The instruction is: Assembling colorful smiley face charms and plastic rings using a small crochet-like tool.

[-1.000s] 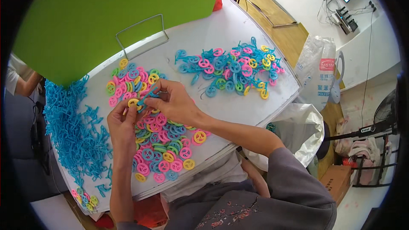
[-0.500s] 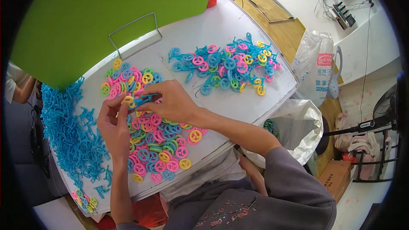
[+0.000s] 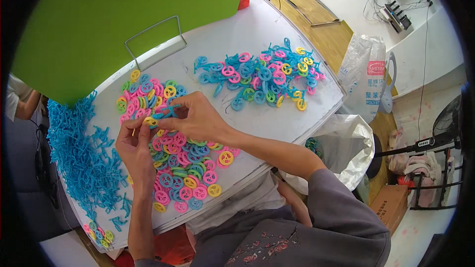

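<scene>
A small yellow plastic wheel (image 3: 150, 122) is pinched between the thumb and fingers of my left hand (image 3: 133, 151). My right hand (image 3: 202, 118) grips a blue plastic forked piece (image 3: 167, 112), and the two parts meet between my fingertips; whether they are joined I cannot tell. Below and around my hands lie loose pink, yellow, green and blue wheels (image 3: 178, 182). To the left is a big heap of blue forked pieces (image 3: 76, 151). Farther right, a pile of blue pieces with wheels on them (image 3: 265, 73) covers part of the white table (image 3: 257, 133).
A green panel (image 3: 133, 15) with a wire frame (image 3: 155, 33) stands along the far edge. An open white sack (image 3: 354, 148), a clear plastic bag (image 3: 363, 74), a cardboard box (image 3: 392, 206) and a black fan (image 3: 445, 123) are at the right. Another person's arm (image 3: 28, 105) shows at far left.
My hands have shifted slightly, and the blue forked piece has turned a little in my right fingers. The yellow wheel has tilted and moved slightly down. The piles look the same.
</scene>
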The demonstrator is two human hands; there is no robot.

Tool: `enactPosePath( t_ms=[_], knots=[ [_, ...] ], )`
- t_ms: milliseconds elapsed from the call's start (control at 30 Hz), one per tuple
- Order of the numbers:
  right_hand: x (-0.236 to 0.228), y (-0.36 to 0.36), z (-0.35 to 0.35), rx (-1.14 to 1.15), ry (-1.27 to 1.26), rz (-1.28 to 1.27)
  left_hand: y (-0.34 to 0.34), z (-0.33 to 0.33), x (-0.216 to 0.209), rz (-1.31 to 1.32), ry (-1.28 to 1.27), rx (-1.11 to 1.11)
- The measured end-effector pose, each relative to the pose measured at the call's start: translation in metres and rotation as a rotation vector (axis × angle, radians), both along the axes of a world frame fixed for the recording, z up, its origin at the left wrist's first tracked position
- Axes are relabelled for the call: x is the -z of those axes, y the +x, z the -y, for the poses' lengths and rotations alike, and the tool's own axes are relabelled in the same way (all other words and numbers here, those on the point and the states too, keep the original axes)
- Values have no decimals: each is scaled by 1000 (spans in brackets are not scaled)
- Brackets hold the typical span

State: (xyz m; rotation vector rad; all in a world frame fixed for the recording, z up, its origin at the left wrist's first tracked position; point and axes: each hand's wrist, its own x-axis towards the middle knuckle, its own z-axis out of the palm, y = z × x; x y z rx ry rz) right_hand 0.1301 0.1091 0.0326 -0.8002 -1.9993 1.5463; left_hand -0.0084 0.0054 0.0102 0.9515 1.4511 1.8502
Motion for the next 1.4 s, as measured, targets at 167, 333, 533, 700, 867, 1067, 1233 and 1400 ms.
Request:
enactPosePath(
  t_ms=[167,333,533,700,867,1067,1233,1400],
  knots=[
    [3,3,0,-76,-376,-226,12,-2,4,-57,13,-53],
    [15,-3,2,-83,-637,-293,18,-1,0,-142,46,-107],
    [13,-7,5,-60,-601,-245,13,2,0,-411,40,-222],
    [8,-6,10,48,-207,-124,13,-5,2,-266,-11,-202],
    [26,-11,15,39,-371,-302,19,-3,-4,-55,23,-151],
    [26,-12,11,-39,-670,-318,14,1,-1,56,23,-148],
    [14,-6,6,-2,-264,-160,15,-2,0,-10,40,-139],
    [19,-12,11,70,-111,-235,16,-3,2,-138,0,-184]
  ],
)
